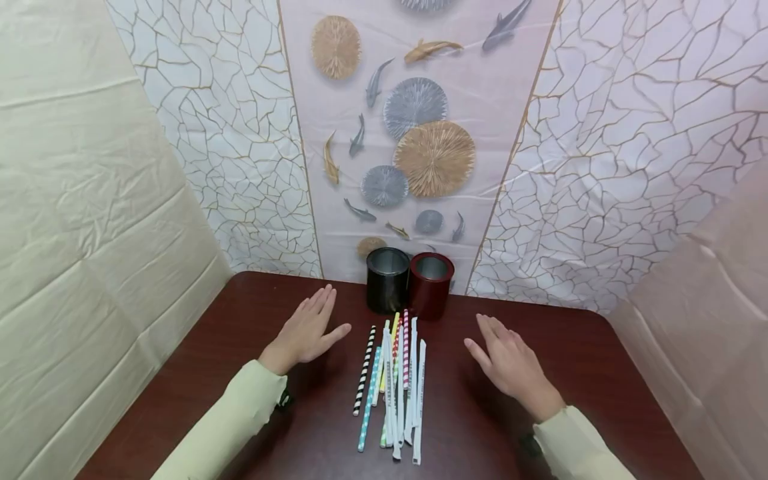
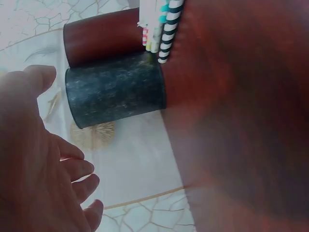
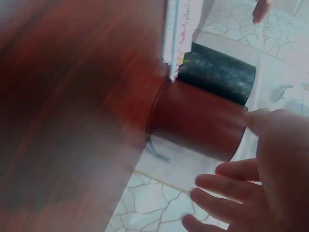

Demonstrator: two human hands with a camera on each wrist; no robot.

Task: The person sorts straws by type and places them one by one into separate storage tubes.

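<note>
Straws (image 1: pixel 391 393) lie lengthwise toward the cups (image 1: pixel 417 287), between left hand (image 1: pixel 305 331) (nearer) and right hand (image 1: pixel 507 360), both empty, fingers extended.

I see the left hand (image 1: pixel 306 330) back up, fingers extended, thumb spread toward the right hand (image 1: pixel 510 360), which mirrors it; forearms (image 1: pixel 225 423) behind both.
</note>
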